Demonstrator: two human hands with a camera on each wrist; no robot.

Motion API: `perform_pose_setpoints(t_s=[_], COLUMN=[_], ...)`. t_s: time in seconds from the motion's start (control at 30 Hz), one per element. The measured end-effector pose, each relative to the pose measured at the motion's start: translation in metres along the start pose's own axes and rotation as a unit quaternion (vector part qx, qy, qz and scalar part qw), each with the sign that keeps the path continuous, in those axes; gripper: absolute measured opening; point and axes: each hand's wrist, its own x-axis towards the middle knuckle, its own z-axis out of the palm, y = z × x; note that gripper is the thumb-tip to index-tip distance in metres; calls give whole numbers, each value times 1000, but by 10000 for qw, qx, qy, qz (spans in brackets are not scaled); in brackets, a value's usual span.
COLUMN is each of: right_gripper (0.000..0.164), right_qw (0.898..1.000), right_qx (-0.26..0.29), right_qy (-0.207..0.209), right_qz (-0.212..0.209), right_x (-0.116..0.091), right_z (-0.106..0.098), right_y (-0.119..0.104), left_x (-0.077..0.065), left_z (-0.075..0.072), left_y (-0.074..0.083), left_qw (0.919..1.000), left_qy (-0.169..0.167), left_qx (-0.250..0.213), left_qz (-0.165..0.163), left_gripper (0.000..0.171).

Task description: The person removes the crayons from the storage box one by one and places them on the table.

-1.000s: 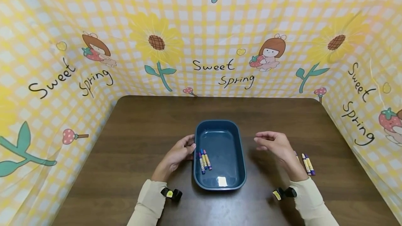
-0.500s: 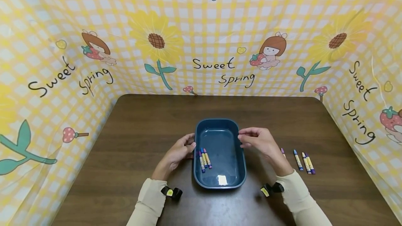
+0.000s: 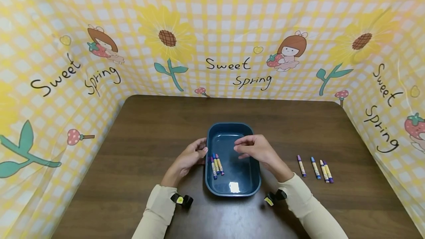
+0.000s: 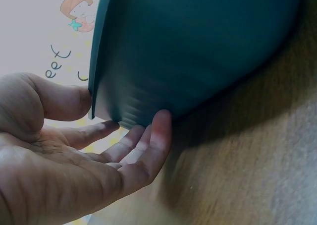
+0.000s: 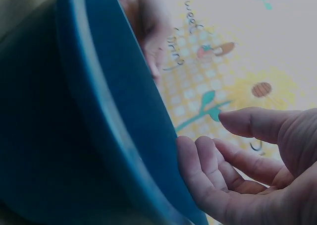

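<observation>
A dark blue rectangular tray [image 3: 232, 193] stands on the table, with three crayons [image 3: 217, 165] lying side by side along its left inner wall. My left hand [image 3: 189, 158] holds the tray's left side. In the left wrist view its thumb [image 4: 69, 102] is at the rim and its fingertips [image 4: 161, 126] touch the outer wall. Over the right part of the tray hovers my right hand [image 3: 260, 152]. Its fingers bend loosely, and the right wrist view shows a gap between the thumb [image 5: 252, 123] and fingers with nothing in it.
Several more crayons lie on the brown wooden table [image 3: 159, 121] to the right: a purple-tipped crayon [image 3: 301, 166], a blue-tipped crayon [image 3: 315, 168] and a close pair of crayons [image 3: 326, 171]. Yellow checked cloth [image 3: 229, 40] walls the table at the back and sides.
My right hand has moved left, from beside the loose crayons across the tray's right rim to above its inside. The left hand stays at the tray. The crayons have not moved.
</observation>
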Motion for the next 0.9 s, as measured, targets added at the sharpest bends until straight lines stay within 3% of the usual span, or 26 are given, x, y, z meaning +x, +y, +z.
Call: perform_pose_setpoints(t_s=[0.43,0.9], right_gripper=[32,25], right_qw=[9965,9916], right_qx=[-403,-467], right_qy=[-720,-1022], right_qz=[107,638], right_x=[16,32], right_z=[22,40], right_y=[1,18], left_x=[1,-4], left_z=[-2,-1], left_y=[3,0], left_qw=[9999,9999], left_qy=[-114,54], left_qx=[-112,-135], left_qz=[54,-28], left_gripper=[50,50])
